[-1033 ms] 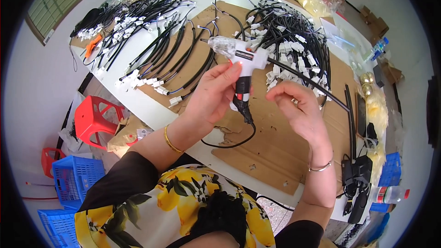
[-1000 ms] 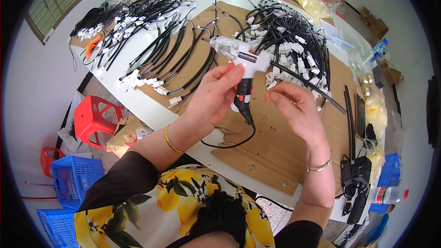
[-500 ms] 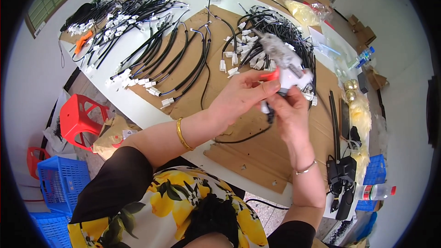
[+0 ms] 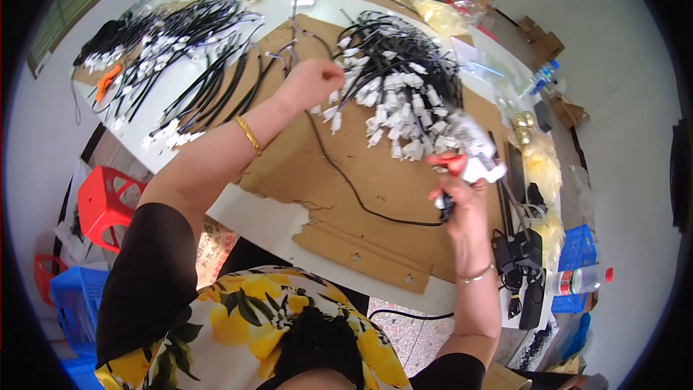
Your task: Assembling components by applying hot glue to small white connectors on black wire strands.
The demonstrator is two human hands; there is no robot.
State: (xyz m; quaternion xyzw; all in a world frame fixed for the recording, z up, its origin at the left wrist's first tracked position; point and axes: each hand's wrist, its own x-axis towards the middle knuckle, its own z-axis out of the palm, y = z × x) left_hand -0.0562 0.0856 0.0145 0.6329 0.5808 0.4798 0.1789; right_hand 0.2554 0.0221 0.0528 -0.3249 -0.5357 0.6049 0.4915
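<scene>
Here, in the head view, the right grip (image 4: 462,201) clasps the white glue gun (image 4: 478,146) — over the tabletop (image 4: 253,209), beside the cable pile (image 4: 404,79). The left grip (image 4: 312,85) curls near that pile — whether it pinches anything, I can't make out.

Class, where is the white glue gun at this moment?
In the head view, right of centre, the white glue gun is in the person's right hand, just right of the heap of black cables with white connectors.
</scene>
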